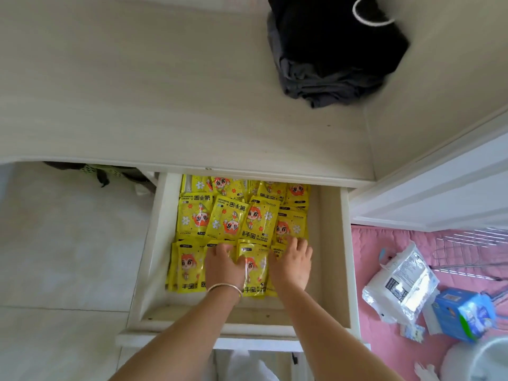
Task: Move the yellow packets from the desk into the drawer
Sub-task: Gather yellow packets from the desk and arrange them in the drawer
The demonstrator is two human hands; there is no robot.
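While both palms press flat, fingers spread, the left hand [224,266] and right hand [292,266] apparently level the yellow hand-warmer packets [228,218] filling the open drawer [328,243] at lower centre; the desk [165,92] above holds only dark folded clothing [335,50].

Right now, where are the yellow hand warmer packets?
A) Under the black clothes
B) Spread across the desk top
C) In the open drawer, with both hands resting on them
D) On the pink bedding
C: the yellow hand warmer packets fill the open drawer, with the left hand and right hand flat on the near row; none show on the desk top.
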